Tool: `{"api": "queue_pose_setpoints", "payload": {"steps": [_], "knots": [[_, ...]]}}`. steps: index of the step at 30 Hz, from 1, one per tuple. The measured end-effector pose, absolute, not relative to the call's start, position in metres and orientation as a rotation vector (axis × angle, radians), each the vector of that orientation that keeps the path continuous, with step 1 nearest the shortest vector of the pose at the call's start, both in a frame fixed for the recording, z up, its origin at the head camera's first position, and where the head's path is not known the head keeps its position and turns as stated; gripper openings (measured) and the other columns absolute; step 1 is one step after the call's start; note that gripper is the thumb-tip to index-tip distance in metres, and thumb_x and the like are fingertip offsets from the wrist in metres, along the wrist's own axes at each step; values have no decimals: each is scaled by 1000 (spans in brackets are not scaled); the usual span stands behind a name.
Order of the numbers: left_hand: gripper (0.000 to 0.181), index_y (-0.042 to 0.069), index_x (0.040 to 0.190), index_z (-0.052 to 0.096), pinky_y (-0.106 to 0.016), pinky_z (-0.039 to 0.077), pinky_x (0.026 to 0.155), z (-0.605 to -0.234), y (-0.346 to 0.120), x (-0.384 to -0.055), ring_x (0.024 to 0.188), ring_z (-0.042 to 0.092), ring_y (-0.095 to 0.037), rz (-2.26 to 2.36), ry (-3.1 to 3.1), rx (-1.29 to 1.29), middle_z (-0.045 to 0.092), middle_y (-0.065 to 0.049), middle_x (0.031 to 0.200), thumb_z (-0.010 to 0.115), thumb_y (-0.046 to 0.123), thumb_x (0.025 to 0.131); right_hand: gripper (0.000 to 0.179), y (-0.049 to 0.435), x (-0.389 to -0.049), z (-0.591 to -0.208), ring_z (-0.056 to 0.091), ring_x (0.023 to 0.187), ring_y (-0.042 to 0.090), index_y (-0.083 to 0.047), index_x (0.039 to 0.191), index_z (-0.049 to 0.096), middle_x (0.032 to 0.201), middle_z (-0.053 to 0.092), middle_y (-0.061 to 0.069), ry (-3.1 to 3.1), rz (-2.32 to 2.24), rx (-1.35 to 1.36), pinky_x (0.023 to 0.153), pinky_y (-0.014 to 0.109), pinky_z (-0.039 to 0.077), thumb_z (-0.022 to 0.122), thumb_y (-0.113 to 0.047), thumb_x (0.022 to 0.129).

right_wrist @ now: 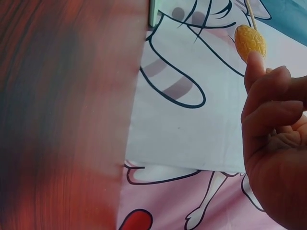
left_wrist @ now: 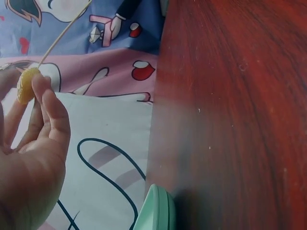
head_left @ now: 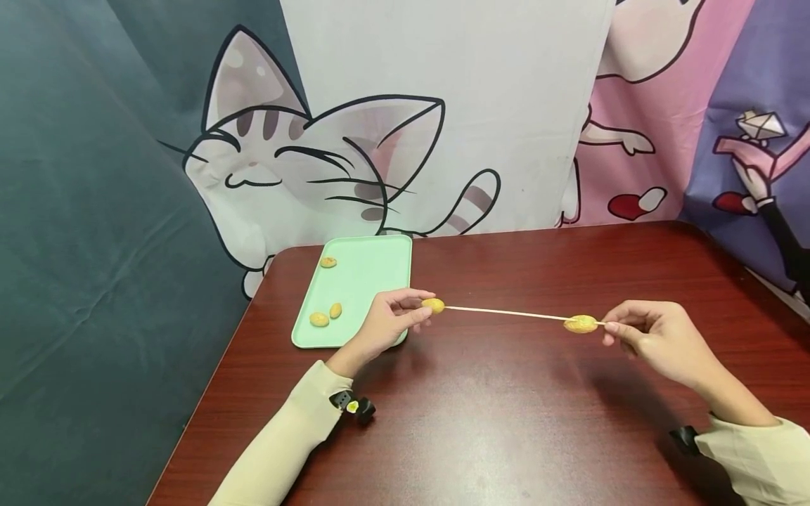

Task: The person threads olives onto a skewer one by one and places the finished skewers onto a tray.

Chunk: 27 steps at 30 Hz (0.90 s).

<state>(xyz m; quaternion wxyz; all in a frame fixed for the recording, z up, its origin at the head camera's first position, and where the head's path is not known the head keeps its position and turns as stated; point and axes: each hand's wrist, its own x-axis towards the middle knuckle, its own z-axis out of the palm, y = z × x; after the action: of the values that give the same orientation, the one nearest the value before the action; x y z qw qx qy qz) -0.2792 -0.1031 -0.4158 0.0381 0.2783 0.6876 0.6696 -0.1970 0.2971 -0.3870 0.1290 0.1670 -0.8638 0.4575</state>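
Observation:
A thin wooden skewer is held nearly level above the table. My left hand pinches a yellow oval fruit piece at the skewer's left tip; in the left wrist view this piece sits between thumb and fingertips. How far the tip goes into it cannot be seen. At the other end, my right hand pinches the skewer beside a second yellow fruit piece, which is threaded on it. The right wrist view shows the wrinkled skin of that piece just beyond a fingertip.
A light green tray lies at the table's back left, holding an oval piece near its far corner and two more, one near the front edge. The dark red table meets a cartoon-printed cloth behind.

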Motion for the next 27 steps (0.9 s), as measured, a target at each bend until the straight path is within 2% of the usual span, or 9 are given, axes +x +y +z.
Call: {"api": "queue_pose_setpoints", "payload": {"steps": [2,6,8,13,18,23,27], "knots": [[30,-15,119,62,-25,53,57,-415,-104,-279,69,67,-24,2032,2103,884,71,-18,90,65,-4,91,19,297,-197,-387,49,45,9,-6,82,67,62,65,-6,-2513,1326,486,36,29,32,65,12,87],[32,-17,122,60,-25,53,58,-415,-107,-278,70,67,-20,2013,2073,914,73,-6,87,64,-5,92,18,298,-197,-387,49,45,9,-6,82,67,62,65,-5,-2516,1322,487,36,30,31,66,11,87],[33,-16,122,60,-26,55,60,-415,-107,-278,73,69,-19,2008,2074,920,73,-4,91,65,-5,92,18,298,-197,-387,49,45,9,-6,82,67,62,65,-4,-2516,1325,487,36,30,31,66,11,88],[28,-9,118,66,-30,56,59,-415,-107,-278,75,70,-19,1996,2162,925,74,-6,98,67,-4,90,17,298,-196,-387,49,45,10,-6,83,67,63,65,-3,-2512,1338,484,36,30,32,66,10,88],[23,-6,115,66,-35,55,58,-415,-104,-276,68,63,-18,2016,2213,938,72,-6,99,66,-2,92,16,299,-195,-388,49,46,10,-7,84,67,63,65,-5,-2513,1344,473,36,30,31,66,9,88],[22,-11,113,64,-41,60,69,-415,-101,-276,80,70,-17,2065,2092,930,71,-15,103,65,-3,92,18,302,-195,-388,49,45,10,-7,84,67,63,65,-6,-2498,1351,463,35,30,30,66,10,88],[23,-11,113,65,-51,58,77,-414,-100,-276,89,72,-17,2061,2028,909,72,-19,104,67,-3,92,19,304,-193,-389,49,45,10,-7,84,68,63,65,-6,-2491,1361,463,35,30,29,66,11,87]]}}
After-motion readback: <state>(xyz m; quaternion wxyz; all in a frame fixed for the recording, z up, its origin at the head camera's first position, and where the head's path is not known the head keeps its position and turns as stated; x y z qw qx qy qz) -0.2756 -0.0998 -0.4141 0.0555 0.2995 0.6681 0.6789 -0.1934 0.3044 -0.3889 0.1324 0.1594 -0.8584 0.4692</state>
